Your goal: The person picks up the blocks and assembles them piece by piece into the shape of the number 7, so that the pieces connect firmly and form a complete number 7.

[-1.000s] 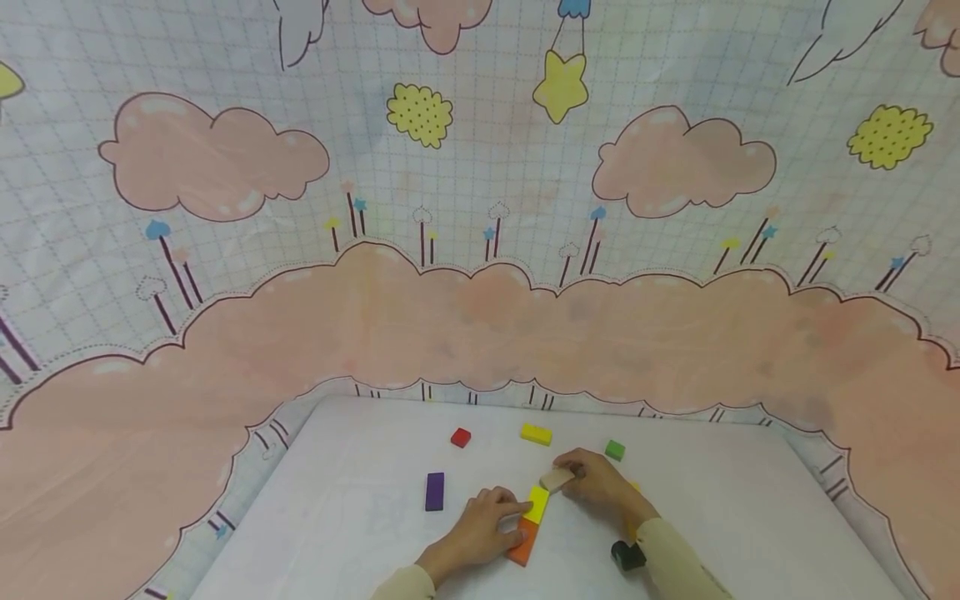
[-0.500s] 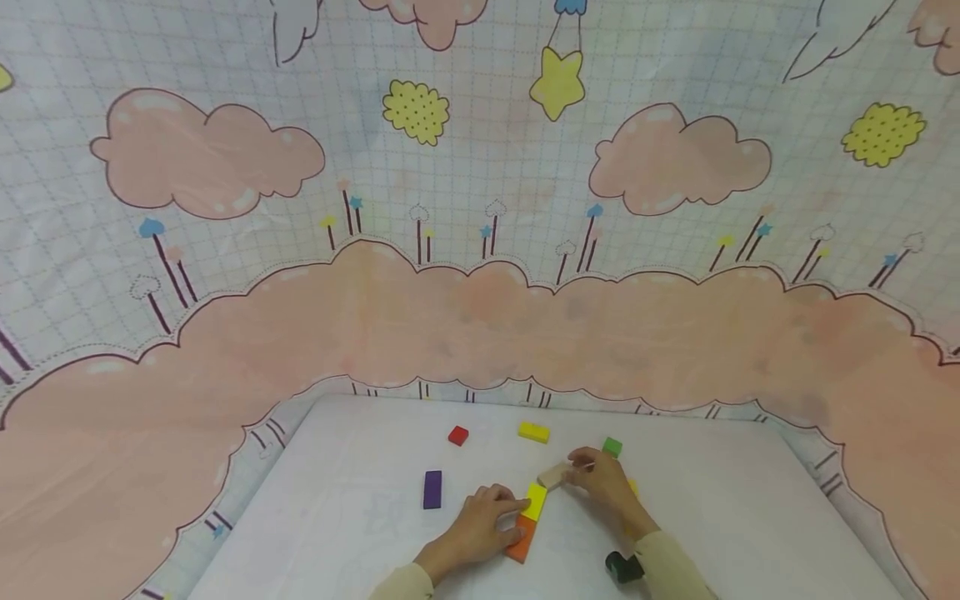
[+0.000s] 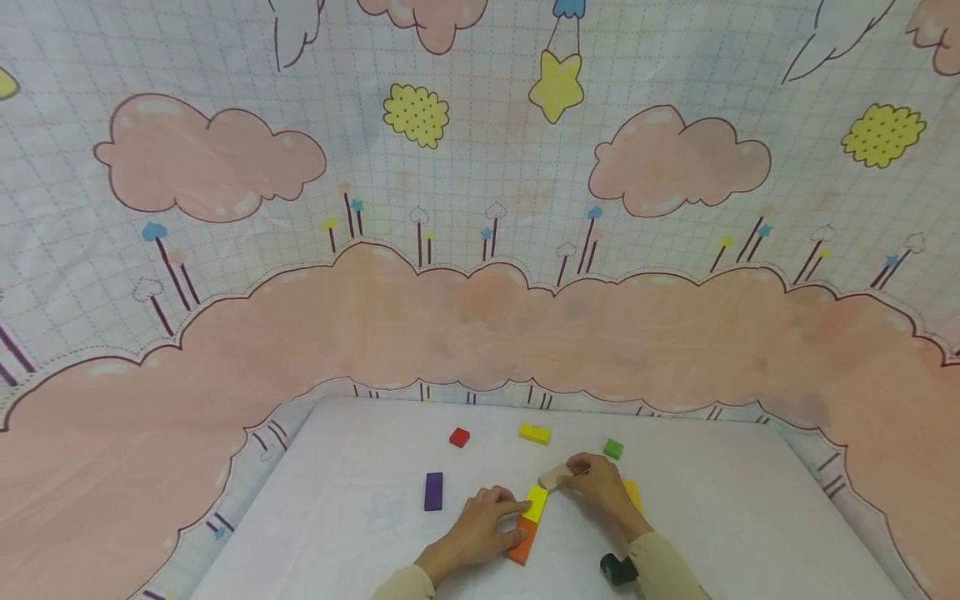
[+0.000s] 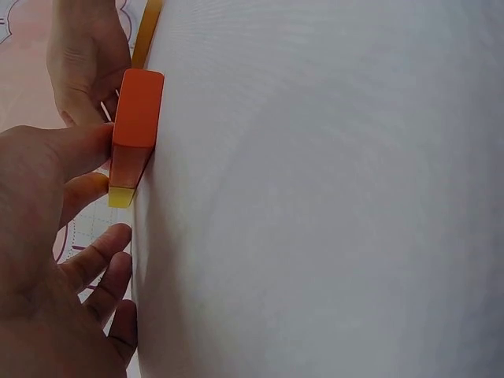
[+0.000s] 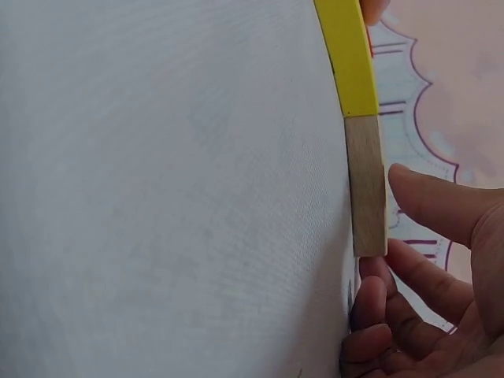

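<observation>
In the head view my left hand [image 3: 483, 525] rests its thumb on an orange block [image 3: 523, 546] and its index finger on a yellow block [image 3: 536, 500]. These two blocks lie end to end, also visible in the left wrist view as orange block [image 4: 139, 106] and yellow end [image 4: 120, 196]. My right hand [image 3: 600, 483] is at a plain wooden block [image 3: 553, 477], whose end meets the yellow one. From the right wrist view, the index fingertip touches the outer end of the wooden block [image 5: 366, 189]; the thumb [image 5: 437, 205] stands slightly apart from its side.
Beyond the hands lie a red block [image 3: 460, 437], a second yellow block [image 3: 535, 433] and a green block [image 3: 613, 449]. A purple block [image 3: 433, 492] is on the left. Behind the right wrist shows a yellow-orange block [image 3: 633, 493]. A dark rounded thing [image 3: 617, 570] sits by the right sleeve.
My right hand held the wooden block, drew back a little to the right, and is now at its end again. My left hand stays on the orange and yellow blocks.
</observation>
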Demonstrator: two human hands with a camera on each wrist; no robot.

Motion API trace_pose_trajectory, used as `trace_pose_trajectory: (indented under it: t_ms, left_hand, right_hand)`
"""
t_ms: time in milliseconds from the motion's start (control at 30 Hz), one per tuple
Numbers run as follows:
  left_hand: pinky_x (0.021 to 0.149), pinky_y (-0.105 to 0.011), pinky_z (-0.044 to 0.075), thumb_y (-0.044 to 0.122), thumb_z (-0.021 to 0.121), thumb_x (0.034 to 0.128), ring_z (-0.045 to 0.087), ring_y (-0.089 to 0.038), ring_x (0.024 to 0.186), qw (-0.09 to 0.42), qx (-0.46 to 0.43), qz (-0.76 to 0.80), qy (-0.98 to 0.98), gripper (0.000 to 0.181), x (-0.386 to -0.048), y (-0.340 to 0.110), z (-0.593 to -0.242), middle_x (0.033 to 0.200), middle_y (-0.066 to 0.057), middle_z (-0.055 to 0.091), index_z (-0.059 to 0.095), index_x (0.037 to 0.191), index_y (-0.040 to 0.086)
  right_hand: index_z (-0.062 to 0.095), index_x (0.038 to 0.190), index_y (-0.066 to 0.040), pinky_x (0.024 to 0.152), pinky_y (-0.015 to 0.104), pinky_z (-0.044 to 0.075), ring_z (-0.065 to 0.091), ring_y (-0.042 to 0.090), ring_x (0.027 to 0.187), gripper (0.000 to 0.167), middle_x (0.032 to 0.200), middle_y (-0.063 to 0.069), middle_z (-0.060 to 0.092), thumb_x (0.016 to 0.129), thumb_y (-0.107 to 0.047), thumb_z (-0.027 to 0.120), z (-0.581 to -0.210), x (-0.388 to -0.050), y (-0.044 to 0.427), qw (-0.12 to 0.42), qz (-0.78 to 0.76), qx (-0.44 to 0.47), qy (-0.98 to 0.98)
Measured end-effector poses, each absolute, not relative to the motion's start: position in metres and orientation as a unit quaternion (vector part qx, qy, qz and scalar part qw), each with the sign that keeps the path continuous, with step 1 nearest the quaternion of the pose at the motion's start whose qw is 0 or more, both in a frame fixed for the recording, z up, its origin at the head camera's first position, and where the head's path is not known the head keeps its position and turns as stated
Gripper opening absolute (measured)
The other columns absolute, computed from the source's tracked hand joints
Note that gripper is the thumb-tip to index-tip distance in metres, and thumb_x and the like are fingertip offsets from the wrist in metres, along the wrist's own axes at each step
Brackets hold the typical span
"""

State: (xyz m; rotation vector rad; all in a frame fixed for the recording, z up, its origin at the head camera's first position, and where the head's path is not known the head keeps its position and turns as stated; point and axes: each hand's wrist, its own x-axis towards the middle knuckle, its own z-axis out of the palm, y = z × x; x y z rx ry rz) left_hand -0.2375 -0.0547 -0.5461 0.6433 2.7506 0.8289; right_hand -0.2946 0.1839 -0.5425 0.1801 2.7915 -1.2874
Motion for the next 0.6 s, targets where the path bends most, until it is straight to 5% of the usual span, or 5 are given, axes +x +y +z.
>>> trace_pose_trajectory:
  t_ms: [600]
  left_hand:
    - [0.088, -0.030, 0.042, 0.043, 0.067, 0.0904, 0.043, -0.009, 0.103, 0.092, 0.225, 0.279, 0.929, 0.045, -0.2389, -0.0555, -0.5510, 0.123, 0.008, 0.055, 0.059, 0.134, 0.039]
  right_hand:
    - [0.070, 0.112, -0.008, 0.081, 0.034, 0.052, 0.054, 0.018, 0.087, 0.033, 0.102, 0.004, 0.068, 0.082, -0.018, 0.079, -0.5459, -0.2978, 0.1759, 0.019, -0.405, 0.037, 0.913]
